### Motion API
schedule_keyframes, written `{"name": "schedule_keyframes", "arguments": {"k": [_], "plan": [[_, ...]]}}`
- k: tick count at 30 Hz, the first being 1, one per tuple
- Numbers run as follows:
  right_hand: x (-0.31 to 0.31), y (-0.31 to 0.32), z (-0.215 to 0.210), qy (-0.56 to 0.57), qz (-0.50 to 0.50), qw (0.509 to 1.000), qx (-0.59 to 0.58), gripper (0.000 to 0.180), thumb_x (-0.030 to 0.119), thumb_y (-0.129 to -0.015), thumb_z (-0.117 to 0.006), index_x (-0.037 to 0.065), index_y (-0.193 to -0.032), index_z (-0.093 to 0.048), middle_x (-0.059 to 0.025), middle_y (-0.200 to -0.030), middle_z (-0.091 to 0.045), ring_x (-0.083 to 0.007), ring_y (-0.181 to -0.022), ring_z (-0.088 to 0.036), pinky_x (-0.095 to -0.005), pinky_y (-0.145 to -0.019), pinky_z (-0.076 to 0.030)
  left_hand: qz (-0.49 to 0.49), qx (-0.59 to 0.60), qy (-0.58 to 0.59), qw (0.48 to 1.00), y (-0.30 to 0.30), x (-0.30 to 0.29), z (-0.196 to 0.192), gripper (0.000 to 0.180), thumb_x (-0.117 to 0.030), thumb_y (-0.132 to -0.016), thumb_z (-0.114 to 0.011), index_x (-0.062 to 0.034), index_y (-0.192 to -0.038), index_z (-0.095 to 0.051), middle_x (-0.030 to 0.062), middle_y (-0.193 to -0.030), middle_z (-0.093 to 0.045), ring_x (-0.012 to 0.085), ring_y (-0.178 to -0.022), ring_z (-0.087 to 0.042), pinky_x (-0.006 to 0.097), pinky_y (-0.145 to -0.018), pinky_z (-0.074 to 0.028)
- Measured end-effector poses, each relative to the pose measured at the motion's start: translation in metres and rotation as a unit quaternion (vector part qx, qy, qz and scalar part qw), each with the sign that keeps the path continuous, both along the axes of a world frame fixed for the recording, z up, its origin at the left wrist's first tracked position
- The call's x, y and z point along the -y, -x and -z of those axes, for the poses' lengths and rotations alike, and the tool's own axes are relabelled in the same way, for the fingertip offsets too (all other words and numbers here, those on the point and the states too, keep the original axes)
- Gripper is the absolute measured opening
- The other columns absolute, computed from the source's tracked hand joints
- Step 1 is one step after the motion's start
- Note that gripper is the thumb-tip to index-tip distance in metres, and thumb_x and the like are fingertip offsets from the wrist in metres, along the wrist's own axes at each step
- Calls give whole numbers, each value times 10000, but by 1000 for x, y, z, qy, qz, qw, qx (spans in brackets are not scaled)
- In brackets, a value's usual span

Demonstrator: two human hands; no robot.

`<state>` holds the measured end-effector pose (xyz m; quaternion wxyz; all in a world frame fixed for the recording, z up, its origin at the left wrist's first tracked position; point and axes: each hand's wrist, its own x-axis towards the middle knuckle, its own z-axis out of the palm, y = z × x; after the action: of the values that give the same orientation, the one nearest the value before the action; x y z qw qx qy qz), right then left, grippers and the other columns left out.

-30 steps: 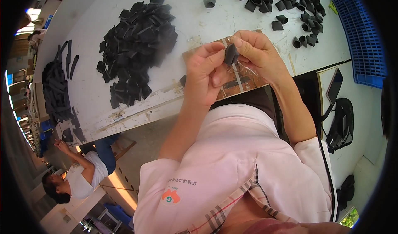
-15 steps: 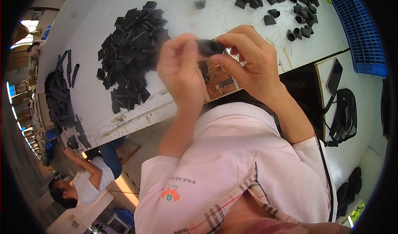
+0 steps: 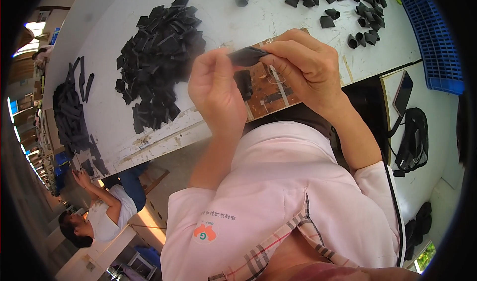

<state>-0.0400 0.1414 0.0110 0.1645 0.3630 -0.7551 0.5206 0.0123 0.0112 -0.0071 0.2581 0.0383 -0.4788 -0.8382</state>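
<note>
Head view is showing both hands raised just above the near edge of the white tabletop (image 3: 278, 20). The left hand (image 3: 216, 94) and the right hand (image 3: 305, 67) are each pinching one end of a small flat black piece (image 3: 247, 56), fingers closed on it, so the piece is spanning the gap between them, clear of the surface. Directly beneath the hands, a brown work board (image 3: 271, 94) is lying on the tabletop with a few more dark pieces resting on it.

A large heap of black pieces (image 3: 159, 57) is sitting to the left, near but apart from the hands. A looser scatter of black ring-shaped pieces (image 3: 328, 2) is lying at the far right, next to a blue slatted crate (image 3: 430, 37). Another person (image 3: 97, 216) is sitting at the lower left, well apart.

Risk assessment: the piece is being held only by its ends, between fingertips. Uneven pull from one hand is likely to slip it free; it would then probably drop onto the board or past the tabletop edge into the lap. The hands are also covering most of the piece, so any fold or misalignment in it is hard to see.
</note>
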Motion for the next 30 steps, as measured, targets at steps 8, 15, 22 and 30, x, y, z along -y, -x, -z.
{"name": "schedule_keyframes", "arguments": {"k": [8,15,22,30], "plan": [[-2,-3,22,3,10,1000,8,92,8,-700,-622,28,-778,-577,-58,-656,-505,-208,-554,-498,-294,-473,-383,23,32,123,992,-6,-4,0,124,-71,-847,-541,35,-910,-537,76,-865,-571,79,-729,-535,195,-664,-452],[-6,7,0,-20,-48,993,102,82,72,-762,-612,13,-818,-605,-35,-624,-525,-118,-516,-476,-247,-465,-368,43,121,262,957,-5,15,2,94,-79,-815,-588,13,-825,-570,34,-663,-581,60,-582,-526,173,-542,-428],[-23,-1,35,90,39,913,396,231,194,-872,-509,-3,-928,-616,7,-668,-550,-34,-567,-449,-162,-496,-350,-44,246,496,832,-30,37,76,190,-68,-696,-632,-17,-858,-547,85,-773,-560,183,-650,-539,284,-587,-444],[-14,-42,76,-7,-33,871,491,234,195,-861,-520,-19,-835,-609,-7,-610,-541,-49,-532,-464,-183,-486,-393,-67,233,674,698,-46,24,112,160,-37,-685,-627,-11,-800,-519,136,-785,-511,329,-735,-530,369,-643,-442]]}}
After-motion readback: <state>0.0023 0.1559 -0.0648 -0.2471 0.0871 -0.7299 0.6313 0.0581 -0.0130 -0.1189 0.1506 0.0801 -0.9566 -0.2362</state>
